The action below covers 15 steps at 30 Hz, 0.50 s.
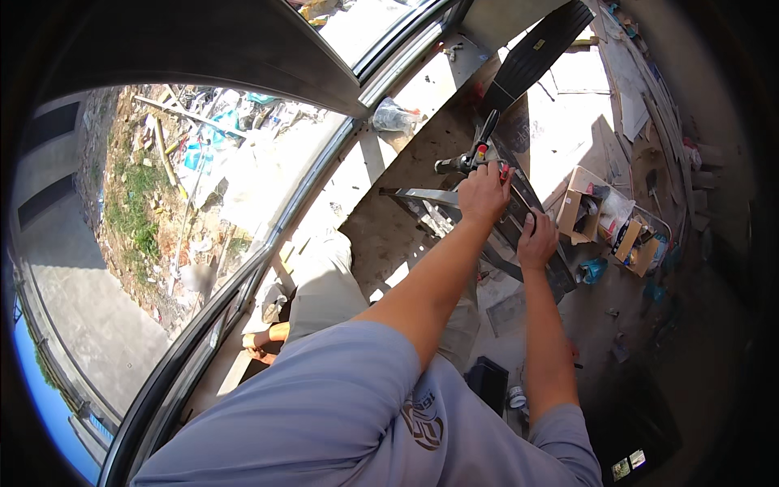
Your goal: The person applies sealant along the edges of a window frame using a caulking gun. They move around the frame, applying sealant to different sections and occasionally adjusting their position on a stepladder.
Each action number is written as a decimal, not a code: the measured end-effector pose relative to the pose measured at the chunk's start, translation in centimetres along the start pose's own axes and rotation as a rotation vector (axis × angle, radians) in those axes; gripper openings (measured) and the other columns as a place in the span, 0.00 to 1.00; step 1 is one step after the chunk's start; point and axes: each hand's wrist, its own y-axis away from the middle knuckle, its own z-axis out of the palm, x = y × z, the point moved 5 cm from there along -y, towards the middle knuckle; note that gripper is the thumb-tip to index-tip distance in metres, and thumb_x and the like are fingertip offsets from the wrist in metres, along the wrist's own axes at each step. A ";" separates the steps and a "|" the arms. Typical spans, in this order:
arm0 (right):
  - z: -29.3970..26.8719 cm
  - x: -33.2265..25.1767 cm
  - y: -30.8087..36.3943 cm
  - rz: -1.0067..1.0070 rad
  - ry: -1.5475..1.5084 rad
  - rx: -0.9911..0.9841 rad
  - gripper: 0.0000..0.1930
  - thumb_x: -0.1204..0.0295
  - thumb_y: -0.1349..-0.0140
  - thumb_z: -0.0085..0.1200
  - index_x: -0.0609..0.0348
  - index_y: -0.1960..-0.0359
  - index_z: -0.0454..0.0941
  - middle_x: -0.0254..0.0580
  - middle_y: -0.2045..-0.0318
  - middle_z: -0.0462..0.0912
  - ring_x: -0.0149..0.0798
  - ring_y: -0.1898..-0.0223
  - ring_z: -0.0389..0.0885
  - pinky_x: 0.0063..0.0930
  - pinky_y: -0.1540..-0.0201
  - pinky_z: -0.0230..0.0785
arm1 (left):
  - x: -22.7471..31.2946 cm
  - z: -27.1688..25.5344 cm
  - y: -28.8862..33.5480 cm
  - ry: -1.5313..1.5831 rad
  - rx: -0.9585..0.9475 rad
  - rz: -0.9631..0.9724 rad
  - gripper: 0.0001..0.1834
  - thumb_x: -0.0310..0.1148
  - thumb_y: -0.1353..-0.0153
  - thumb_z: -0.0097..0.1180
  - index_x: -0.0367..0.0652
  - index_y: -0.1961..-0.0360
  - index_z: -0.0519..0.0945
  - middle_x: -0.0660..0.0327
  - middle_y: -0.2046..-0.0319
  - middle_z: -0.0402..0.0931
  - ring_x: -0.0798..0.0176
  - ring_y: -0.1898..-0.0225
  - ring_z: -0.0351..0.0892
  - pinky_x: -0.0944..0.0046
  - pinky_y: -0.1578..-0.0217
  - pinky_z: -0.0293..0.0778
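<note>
There, the left hand (484, 193) closed its grip around the black clamp tool (475, 154) at the upper end of the dark metal frame (531, 213); the right hand (537, 242) pressed flat on that frame lower down, gripping nothing, with the cardboard box (578, 213) just beside the frame.

Left hand (484, 193) over the tool (475, 154) handle; cardboard box (580, 215) contents too small

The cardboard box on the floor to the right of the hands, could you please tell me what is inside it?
The open cardboard box holds several small packages and something white; its flaps and the jumble hide whatever lies deeper.
</note>
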 end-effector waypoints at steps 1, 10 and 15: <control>-0.2 0.1 0.3 0.012 -0.005 0.027 0.14 0.61 0.27 0.48 0.56 0.54 0.81 0.44 0.62 0.83 0.53 0.58 0.80 0.47 0.53 0.68 | 0.1 0.1 0.1 0.030 -0.033 0.017 0.19 0.50 0.32 0.56 0.45 0.69 0.74 0.56 0.76 0.78 0.49 0.75 0.82 0.51 0.78 0.74; -0.1 -1.8 0.1 0.047 -0.013 0.046 0.13 0.61 0.28 0.49 0.55 0.58 0.81 0.46 0.63 0.83 0.55 0.58 0.80 0.47 0.54 0.69 | -2.0 -1.0 -0.8 0.142 -0.242 0.000 0.21 0.50 0.30 0.54 0.41 0.55 0.70 0.52 0.72 0.78 0.44 0.74 0.83 0.48 0.77 0.76; 0.2 -1.4 0.5 0.074 0.005 0.027 0.12 0.62 0.28 0.50 0.55 0.59 0.81 0.46 0.64 0.83 0.56 0.59 0.80 0.48 0.54 0.69 | -1.4 -2.0 -1.2 0.267 -0.230 -0.050 0.18 0.45 0.33 0.60 0.40 0.59 0.74 0.47 0.59 0.74 0.40 0.65 0.81 0.44 0.69 0.76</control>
